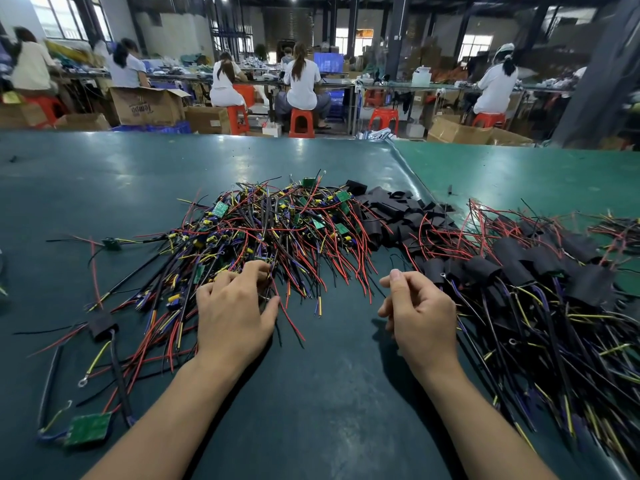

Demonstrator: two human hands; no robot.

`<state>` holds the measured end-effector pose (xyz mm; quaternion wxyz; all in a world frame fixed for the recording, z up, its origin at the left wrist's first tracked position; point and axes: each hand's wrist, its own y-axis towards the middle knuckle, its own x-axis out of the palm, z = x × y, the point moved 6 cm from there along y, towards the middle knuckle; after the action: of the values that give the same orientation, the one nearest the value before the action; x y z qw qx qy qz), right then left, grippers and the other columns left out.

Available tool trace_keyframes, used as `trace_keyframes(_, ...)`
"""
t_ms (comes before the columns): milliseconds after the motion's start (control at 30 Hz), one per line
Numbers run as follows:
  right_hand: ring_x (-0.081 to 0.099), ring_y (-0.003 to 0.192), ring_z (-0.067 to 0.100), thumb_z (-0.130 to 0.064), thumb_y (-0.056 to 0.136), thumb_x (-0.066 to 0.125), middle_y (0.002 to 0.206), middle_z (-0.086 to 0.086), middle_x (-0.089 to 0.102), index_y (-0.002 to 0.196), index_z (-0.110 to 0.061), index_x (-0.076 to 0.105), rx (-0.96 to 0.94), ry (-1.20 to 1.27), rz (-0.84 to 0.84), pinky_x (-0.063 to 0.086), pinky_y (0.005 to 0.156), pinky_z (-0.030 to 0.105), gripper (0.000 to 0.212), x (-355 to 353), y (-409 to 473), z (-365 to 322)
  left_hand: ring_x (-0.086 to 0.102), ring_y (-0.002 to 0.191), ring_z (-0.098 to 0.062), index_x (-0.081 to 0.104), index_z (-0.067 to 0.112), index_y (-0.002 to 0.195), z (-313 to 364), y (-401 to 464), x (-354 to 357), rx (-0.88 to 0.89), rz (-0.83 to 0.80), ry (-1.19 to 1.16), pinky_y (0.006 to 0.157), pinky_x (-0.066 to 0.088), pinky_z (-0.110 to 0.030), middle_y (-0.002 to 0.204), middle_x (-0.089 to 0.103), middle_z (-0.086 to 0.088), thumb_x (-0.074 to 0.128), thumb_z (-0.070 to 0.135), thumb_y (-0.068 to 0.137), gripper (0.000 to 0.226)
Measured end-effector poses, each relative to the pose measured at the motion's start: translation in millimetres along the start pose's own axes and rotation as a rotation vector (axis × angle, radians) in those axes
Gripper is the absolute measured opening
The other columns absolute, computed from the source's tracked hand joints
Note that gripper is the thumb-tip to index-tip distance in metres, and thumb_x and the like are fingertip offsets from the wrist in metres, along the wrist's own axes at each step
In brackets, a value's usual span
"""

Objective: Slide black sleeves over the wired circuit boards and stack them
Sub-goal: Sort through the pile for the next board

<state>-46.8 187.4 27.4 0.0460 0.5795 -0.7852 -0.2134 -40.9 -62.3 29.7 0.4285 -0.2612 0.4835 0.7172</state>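
left hand (pixel 232 315) has its fingers curled into the near edge of the bare wired boards pile (pixel 277 226) mid-bench (pixel 104 181). right hand (pixel 420 315) hovers loosely curled, holding nothing, loose sleeves (pixel 398 209) far right, sleeved stack (pixel 526 271) just right.

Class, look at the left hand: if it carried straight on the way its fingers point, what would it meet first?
The left hand points away from the person, its fingertips already at the near edge of the pile of unsleeved wired circuit boards. It would probably push into those loose wires first; depth is hard to judge.
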Motion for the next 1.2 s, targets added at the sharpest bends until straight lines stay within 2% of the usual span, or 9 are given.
trace_keyframes(100, 0.054, 0.044, 0.006, -0.025, 0.101, 0.052, 0.056, 0.003, 0.064, 0.079, -0.02, 0.066, 0.001, 0.008, 0.0, 0.04, 0.044, 0.014, 0.027, 0.1, 0.2, -0.7, 0.053, 0.107, -0.02, 0.055, 0.03, 0.128, 1.1, 0.4, 0.3, 0.005, -0.019, 0.007, 0.089, 0.029, -0.039, 0.101, 0.068, 0.013, 0.071, 0.028, 0.083, 0.048)
trace_keyframes(267, 0.053, 0.042, 0.007, -0.025, 0.101, 0.052, 0.056, 0.002, 0.064, 0.076, -0.021, 0.066, -0.005, -0.012, 0.011, 0.041, 0.045, 0.018, 0.029, 0.6, 0.6, -0.9, 0.055, 0.098, -0.023, 0.074, 0.028, 0.092, 4.6, -1.4, -2.5, 0.021, -0.002, 0.016, 0.086, 0.03, -0.041, 0.087, 0.071, 0.009, 0.072, 0.018, 0.082, 0.014)
trace_keyframes(500, 0.053, 0.042, 0.006, -0.026, 0.101, 0.052, 0.056, 0.002, 0.064, 0.077, -0.021, 0.066, -0.005, -0.003, 0.002, 0.042, 0.045, 0.017, 0.028, 0.9, 0.6, -2.8, 0.057, 0.09, -0.028, 0.068, 0.019, 0.102, 12.3, -1.6, -12.1, 0.105, 0.109, -0.05, 0.08, 0.04, -0.043, 0.091, 0.068, 0.002, 0.055, 0.015, 0.086, 0.021)
trace_keyframes(767, 0.054, 0.044, 0.007, -0.027, 0.101, 0.052, 0.056, 0.001, 0.064, 0.077, -0.022, 0.066, -0.018, -0.034, -0.004, 0.042, 0.046, 0.018, 0.028, 1.7, 0.4, -1.8, 0.062, 0.087, -0.026, 0.065, 0.013, 0.112, 15.8, -2.4, -7.6, 0.163, 0.045, -0.219, 0.076, 0.051, -0.043, 0.098, 0.063, -0.004, 0.059, 0.0, 0.088, 0.028)
trace_keyframes(900, 0.053, 0.043, 0.004, -0.025, 0.1, 0.055, 0.056, -0.002, 0.064, 0.078, -0.024, 0.065, -0.05, -0.072, 0.015, 0.041, 0.047, 0.019, 0.024, 1.8, 0.8, -3.2, 0.062, 0.086, -0.027, 0.067, 0.011, 0.109, 22.9, -5.6, -25.2, 0.228, 0.235, -0.257, 0.077, 0.047, -0.047, 0.096, 0.064, -0.004, 0.055, 0.004, 0.085, 0.027)
trace_keyframes(967, 0.058, 0.049, 0.008, -0.023, 0.096, 0.061, 0.064, -0.003, 0.065, 0.093, -0.028, 0.066, -0.109, -0.137, -0.017, 0.047, 0.05, 0.029, 0.008, 5.7, 0.1, -6.7, 0.063, 0.087, -0.021, 0.069, 0.013, 0.105, 32.5, -12.3, -36.2, 0.34, 0.354, -0.237, 0.08, 0.043, -0.045, 0.096, 0.067, 0.001, 0.059, 0.006, 0.085, 0.024)
trace_keyframes(1067, 0.059, 0.054, 0.019, -0.02, 0.088, 0.072, 0.092, -0.011, 0.063, 0.138, -0.038, 0.047, -0.234, -0.21, -0.225, 0.053, 0.056, 0.035, 0.058, 21.8, -5.3, -10.6, 0.062, 0.091, -0.018, 0.069, 0.01, 0.103, 51.9, -25.7, -38.1, 0.581, 0.355, -0.354, 0.079, 0.047, -0.043, 0.099, 0.069, -0.002, 0.063, 0.002, 0.086, 0.02)
trace_keyframes(1133, 0.053, 0.057, 0.013, -0.017, 0.086, 0.075, 0.101, -0.011, 0.06, 0.144, -0.039, 0.04, -0.319, -0.211, -0.371, 0.051, 0.063, 0.029, 0.072, 31.9, -10.9, -15.5, 0.064, 0.091, -0.022, 0.07, 0.005, 0.101, 67.1, -35.0, -30.0, 0.732, 0.22, -0.447, 0.077, 0.052, -0.041, 0.1, 0.068, -0.007, 0.064, -0.004, 0.084, 0.02)
trace_keyframes(1200, 0.053, 0.067, 0.008, -0.012, 0.086, 0.071, 0.103, -0.005, 0.063, 0.138, -0.025, 0.055, -0.426, -0.253, -0.393, 0.05, 0.068, 0.027, 0.055, 35.4, -13.2, -20.7, 0.066, 0.09, -0.024, 0.07, 0.002, 0.101, 76.8, -40.8, -22.3, 0.808, 0.102, -0.513, 0.077, 0.054, -0.037, 0.1, 0.068, -0.01, 0.065, -0.009, 0.084, 0.021)
